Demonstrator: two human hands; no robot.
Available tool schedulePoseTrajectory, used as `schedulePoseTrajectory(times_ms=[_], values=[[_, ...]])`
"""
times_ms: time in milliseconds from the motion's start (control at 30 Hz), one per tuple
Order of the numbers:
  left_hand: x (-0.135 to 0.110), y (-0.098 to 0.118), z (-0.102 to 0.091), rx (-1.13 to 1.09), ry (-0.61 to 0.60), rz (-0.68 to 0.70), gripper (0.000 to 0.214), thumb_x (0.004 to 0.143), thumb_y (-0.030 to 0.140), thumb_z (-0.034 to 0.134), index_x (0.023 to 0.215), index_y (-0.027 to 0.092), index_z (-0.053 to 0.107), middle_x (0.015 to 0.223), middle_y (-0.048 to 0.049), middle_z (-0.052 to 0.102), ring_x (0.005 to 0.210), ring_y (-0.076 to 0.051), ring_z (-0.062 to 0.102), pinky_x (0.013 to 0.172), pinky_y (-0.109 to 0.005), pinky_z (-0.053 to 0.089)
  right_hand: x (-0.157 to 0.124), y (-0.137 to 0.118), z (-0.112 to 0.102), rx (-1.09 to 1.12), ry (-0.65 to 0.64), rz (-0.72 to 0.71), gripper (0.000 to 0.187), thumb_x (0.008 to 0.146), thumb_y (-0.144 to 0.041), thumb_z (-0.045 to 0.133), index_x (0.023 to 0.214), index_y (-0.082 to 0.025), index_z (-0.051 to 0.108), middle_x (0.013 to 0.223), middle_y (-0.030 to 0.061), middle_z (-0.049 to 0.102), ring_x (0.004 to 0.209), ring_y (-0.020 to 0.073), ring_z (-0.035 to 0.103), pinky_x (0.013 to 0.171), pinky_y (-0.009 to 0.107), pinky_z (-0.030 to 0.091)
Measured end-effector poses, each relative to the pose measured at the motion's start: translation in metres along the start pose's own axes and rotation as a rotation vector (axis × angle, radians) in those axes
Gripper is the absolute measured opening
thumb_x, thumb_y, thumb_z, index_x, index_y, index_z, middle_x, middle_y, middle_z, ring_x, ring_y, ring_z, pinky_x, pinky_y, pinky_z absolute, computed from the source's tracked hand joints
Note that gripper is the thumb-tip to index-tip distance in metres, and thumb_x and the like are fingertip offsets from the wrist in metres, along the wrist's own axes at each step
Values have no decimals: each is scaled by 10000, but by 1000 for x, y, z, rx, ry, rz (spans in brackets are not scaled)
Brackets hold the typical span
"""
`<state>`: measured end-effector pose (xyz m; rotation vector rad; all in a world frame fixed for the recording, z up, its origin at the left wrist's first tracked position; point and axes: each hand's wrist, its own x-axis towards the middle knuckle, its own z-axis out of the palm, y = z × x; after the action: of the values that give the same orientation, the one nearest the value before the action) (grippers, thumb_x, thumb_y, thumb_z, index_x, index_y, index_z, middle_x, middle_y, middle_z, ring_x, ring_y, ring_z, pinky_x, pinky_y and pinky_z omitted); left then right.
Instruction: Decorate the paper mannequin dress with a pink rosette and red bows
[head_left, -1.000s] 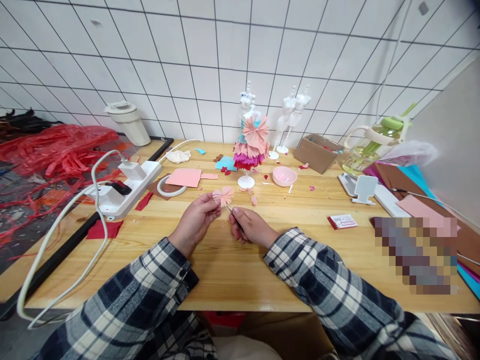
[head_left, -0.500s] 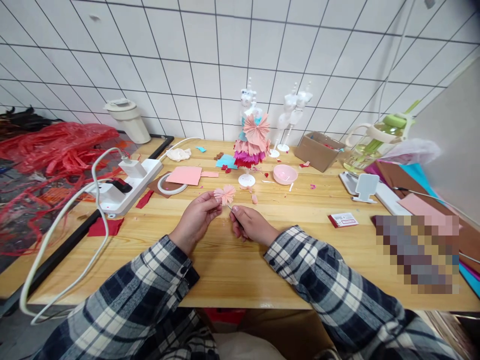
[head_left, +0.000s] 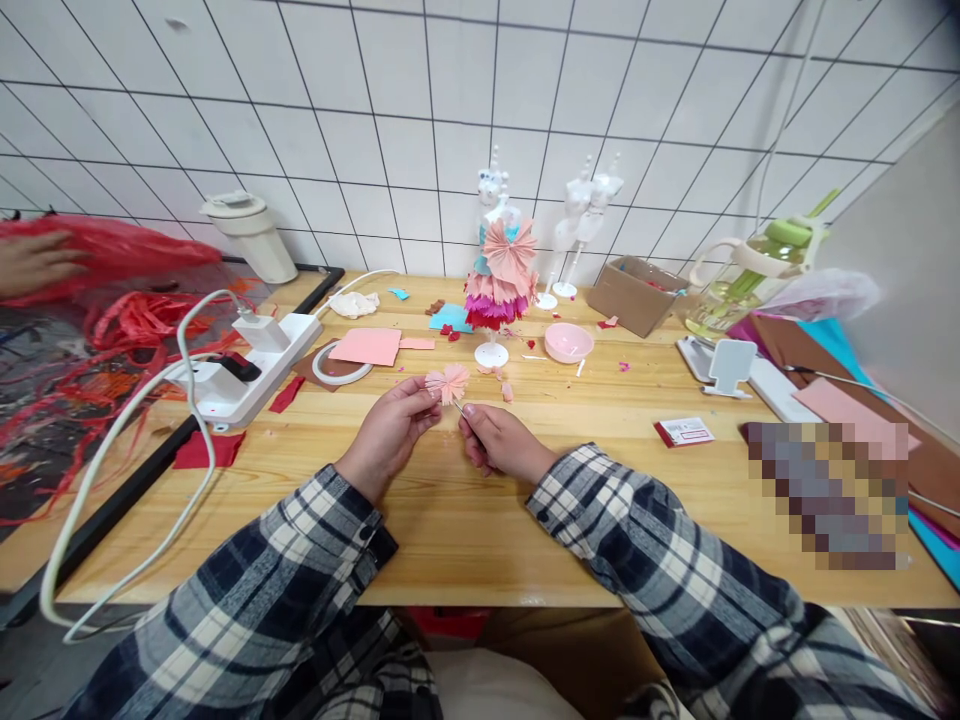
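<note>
My left hand (head_left: 390, 432) pinches a small pink pleated paper flower (head_left: 448, 381) just above the wooden table (head_left: 600, 520). My right hand (head_left: 501, 443) is closed round a thin metal tool (head_left: 457, 406) whose tip points at the flower's underside. Behind them stands a small white mannequin (head_left: 495, 270) wearing a layered pink and magenta paper dress. Two bare white mannequins (head_left: 589, 215) stand to its right.
A white power strip (head_left: 247, 372) with cables lies at the left, beside pink paper sheets (head_left: 367, 347) and a tape ring (head_left: 341, 365). A pink bowl (head_left: 568, 343), cardboard box (head_left: 634, 298), phone stand (head_left: 729, 367) and coloured sheets sit to the right. Another person's hand (head_left: 34, 262) touches red plastic at far left.
My hands and the flower have stayed almost still. Another person's hand has appeared at the far left on the red plastic, which has shifted.
</note>
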<state>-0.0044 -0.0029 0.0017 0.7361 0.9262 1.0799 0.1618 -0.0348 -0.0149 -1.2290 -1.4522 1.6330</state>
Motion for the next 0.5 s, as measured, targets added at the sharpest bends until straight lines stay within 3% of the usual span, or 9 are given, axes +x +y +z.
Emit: schedulePoseTrajectory(times_ms=[333, 500], values=[[0, 0, -1, -5, 3, 7, 205, 684, 113, 748, 872, 137, 670, 809, 0, 659, 649, -66, 583, 625, -168, 488, 0, 0, -1, -59, -21, -58, 375, 991, -483, 341, 741, -213, 411, 450, -79, 444, 354, 73, 403, 348, 164, 353], [1, 0, -2, -5, 25, 17, 218, 677, 120, 758, 873, 137, 665, 814, 3, 655, 668, -70, 591, 629, -172, 490, -1, -1, -1, 8, 13, -15, 392, 984, -528, 338, 765, -213, 419, 458, -79, 472, 347, 73, 404, 339, 164, 352]])
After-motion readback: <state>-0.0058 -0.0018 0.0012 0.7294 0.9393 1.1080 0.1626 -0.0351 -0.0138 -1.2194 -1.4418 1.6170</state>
